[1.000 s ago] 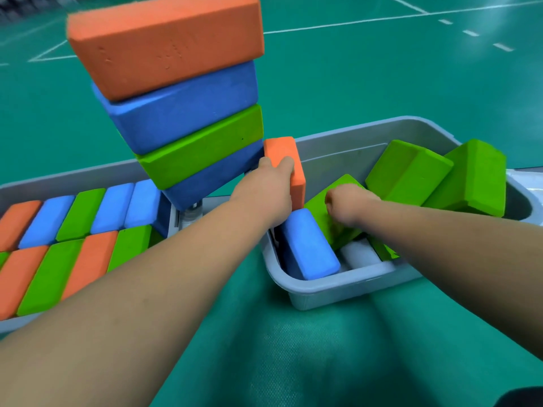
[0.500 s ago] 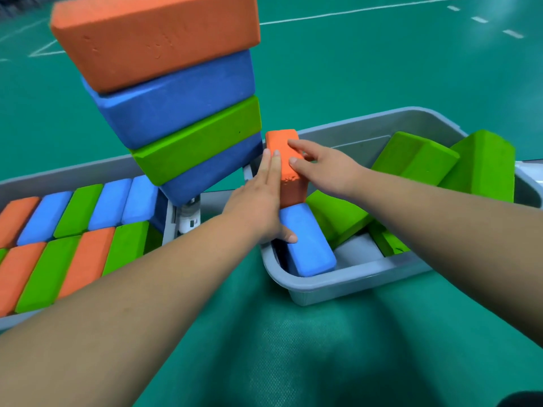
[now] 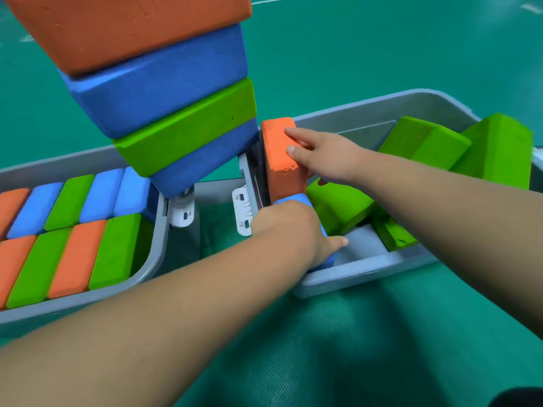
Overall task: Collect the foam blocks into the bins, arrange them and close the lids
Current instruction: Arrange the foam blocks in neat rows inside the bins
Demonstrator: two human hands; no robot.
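Two grey bins sit side by side on the green floor. In the right bin (image 3: 367, 277) an orange block (image 3: 276, 160) stands upright against the left wall, and my right hand (image 3: 329, 154) holds its upper end. Below it my left hand (image 3: 291, 227) grips a blue block (image 3: 295, 198) near the bin's front left corner and hides most of it. Several green blocks (image 3: 423, 142) lie tumbled in the rest of that bin. The left bin (image 3: 158, 254) holds two neat rows of orange, blue and green blocks (image 3: 73, 257).
A leaning stack of orange, blue, green and blue blocks (image 3: 164, 95) rises from the right end of the left bin, close to my hands. White lid latches (image 3: 244, 212) hang on the facing bin ends. Green sports floor surrounds both bins.
My left hand dropped from the orange block's side onto the blue block and closed round it. My right hand stays on the orange block. The camera moved closer.
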